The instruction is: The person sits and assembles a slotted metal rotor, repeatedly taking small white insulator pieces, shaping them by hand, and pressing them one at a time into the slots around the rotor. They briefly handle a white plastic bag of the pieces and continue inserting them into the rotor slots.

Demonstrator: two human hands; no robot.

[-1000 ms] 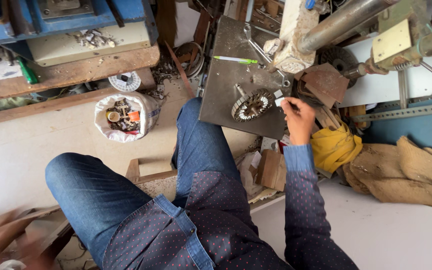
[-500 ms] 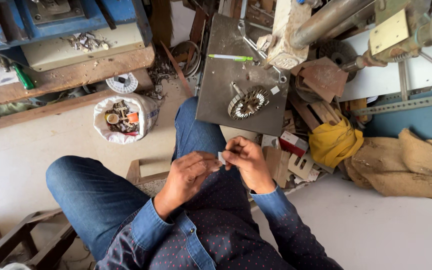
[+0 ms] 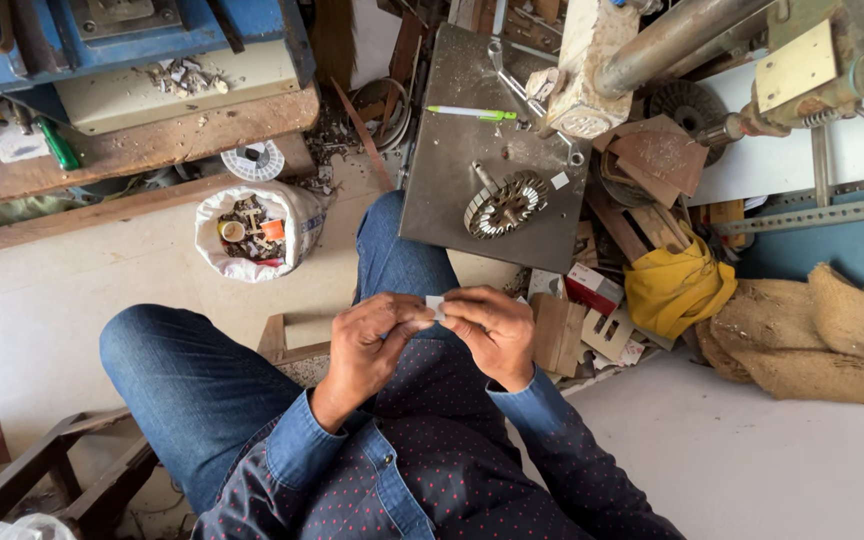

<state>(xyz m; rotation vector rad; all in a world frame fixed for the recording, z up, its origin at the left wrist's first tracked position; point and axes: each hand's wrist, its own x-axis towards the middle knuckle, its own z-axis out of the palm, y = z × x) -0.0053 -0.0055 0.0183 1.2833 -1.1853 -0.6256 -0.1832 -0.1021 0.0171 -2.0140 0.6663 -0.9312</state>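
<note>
Fingers [image 3: 414,318] of both hands meet over the lap and pinch one small white slip [image 3: 436,305]; left hand [image 3: 370,340] holds its left edge between thumb and forefinger, right hand [image 3: 492,330] holds the right edge, other digits curled. Both grips closed on the slip; nothing else held. Whether it is paper, tape or a thin insulating piece cannot be told at this size.

Surroundings, largest first:
- Grey metal plate [image 3: 452,170] serving as the counter, at 12 o'clock from the hands, propped against the knee in blue jeans.
- Burlap sack [image 3: 832,330] at 3 o'clock on the floor, well apart.
- Yellow cloth [image 3: 677,285] at 2 o'clock, beside stacked wood offcuts.
- White bag of scrap bits [image 3: 252,232] at 10 o'clock on the floor.
- Slotted round core [image 3: 505,203] with a shaft, lying on the plate at 1 o'clock.
- Green-and-white pen [image 3: 472,113] near the plate's far edge.
- Second small white slip [image 3: 559,181] on the plate, just beside the core.

Progress, as judged: the core's slots look bare from here, though detail is too fine to be sure. The slip is in hand, being worked between the fingertips, well apart from the core. Fitting it appears not yet done; early stage.
</note>
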